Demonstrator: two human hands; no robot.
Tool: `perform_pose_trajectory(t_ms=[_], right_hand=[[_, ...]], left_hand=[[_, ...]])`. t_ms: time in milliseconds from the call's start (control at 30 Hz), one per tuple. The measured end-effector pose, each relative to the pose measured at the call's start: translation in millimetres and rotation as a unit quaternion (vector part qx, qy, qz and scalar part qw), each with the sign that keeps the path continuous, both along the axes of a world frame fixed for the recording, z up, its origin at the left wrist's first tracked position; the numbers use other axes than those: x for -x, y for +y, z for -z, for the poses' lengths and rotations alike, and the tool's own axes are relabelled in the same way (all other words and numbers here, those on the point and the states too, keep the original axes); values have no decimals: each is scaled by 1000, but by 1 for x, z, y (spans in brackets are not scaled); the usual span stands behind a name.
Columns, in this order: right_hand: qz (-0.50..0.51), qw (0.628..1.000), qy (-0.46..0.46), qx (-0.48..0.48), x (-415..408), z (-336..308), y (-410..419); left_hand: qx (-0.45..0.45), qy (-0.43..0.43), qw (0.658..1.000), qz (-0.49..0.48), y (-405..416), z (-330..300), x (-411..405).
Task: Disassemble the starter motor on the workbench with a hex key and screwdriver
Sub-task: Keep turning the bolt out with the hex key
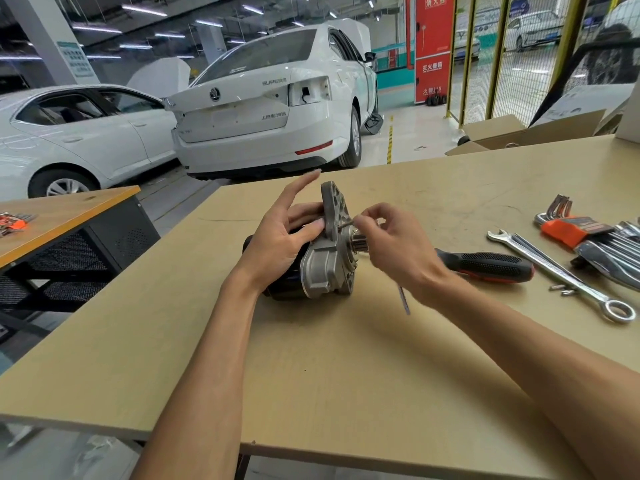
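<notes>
Taking the workbench [346, 375] as the largest element, we place everything else relative to the starter motor [311, 268], which lies on its side near the middle of the bench top, directly ahead of both forearms. Its long axis runs roughly left to right: the black cylindrical body points left, the grey cast nose housing with its upright mounting flange and small pinion gear points right. We judge that this axis governs the coming move, since the fastener being worked sits on the flange face, on the right-hand side of the motor, so the tool must enter along that axis from the right. The left hand [284, 237] steadies the motor from the left and above, palm against the body, thumb and lower fingers resting on the back of the flange, index finger raised and straight. The right hand [391, 244], just right of the flange and the nearer hand to the fastener, pinches the short arm of a hex key [404, 301] between thumb and fingertips, its tip at the flange face and its long arm hanging down toward the bench below the wrist. Right of the motor, we note a screwdriver [491, 266] with a black and red handle lying untouched, then a combination wrench [554, 271], a hex key set [575, 230] in an orange holder, and smallest, two loose screws [562, 289] beside the wrench.
</notes>
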State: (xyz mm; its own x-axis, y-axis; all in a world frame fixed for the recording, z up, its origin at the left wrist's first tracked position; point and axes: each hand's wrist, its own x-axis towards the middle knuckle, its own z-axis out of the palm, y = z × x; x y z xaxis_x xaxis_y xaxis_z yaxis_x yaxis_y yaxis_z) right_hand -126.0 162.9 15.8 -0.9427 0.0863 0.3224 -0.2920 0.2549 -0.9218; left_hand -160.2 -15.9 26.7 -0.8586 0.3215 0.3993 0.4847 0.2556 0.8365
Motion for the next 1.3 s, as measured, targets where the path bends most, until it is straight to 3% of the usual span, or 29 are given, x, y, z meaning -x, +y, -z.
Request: perform_pose_trajectory(t_ms=[100,267,433,567,767,867,967,1100,1233,1300], right_hand=[[39,999,4,13,3,-12,23],[92,973,-29,-207,0,-6,47],[93,968,-98,-213,5,-6,54],[46,933,-141,-328,4,0,56],[71,871,-76,-481,6,15,50],[98,873,-76,-472,7,16,52],[121,903,-35,-411,4,11,52],[-7,966,-1,-260,0,8,45],[-62,968,55,-237,-5,12,36],[-69,967,77,-231,-5,15,36]], left_hand=[[-1,-12,1000,1,0,1,2],[15,-17,1000,-22,1,-2,3],[34,-26,999,-21,5,-7,1],[56,-33,998,-27,7,-8,3],[148,-61,985,-58,8,-7,14],[208,-80,971,-92,12,-8,15],[212,-92,967,-106,12,-10,11],[173,-42,977,-116,7,-4,0],[115,54,986,-106,-3,14,-15],[131,54,986,-84,-8,13,-14]])
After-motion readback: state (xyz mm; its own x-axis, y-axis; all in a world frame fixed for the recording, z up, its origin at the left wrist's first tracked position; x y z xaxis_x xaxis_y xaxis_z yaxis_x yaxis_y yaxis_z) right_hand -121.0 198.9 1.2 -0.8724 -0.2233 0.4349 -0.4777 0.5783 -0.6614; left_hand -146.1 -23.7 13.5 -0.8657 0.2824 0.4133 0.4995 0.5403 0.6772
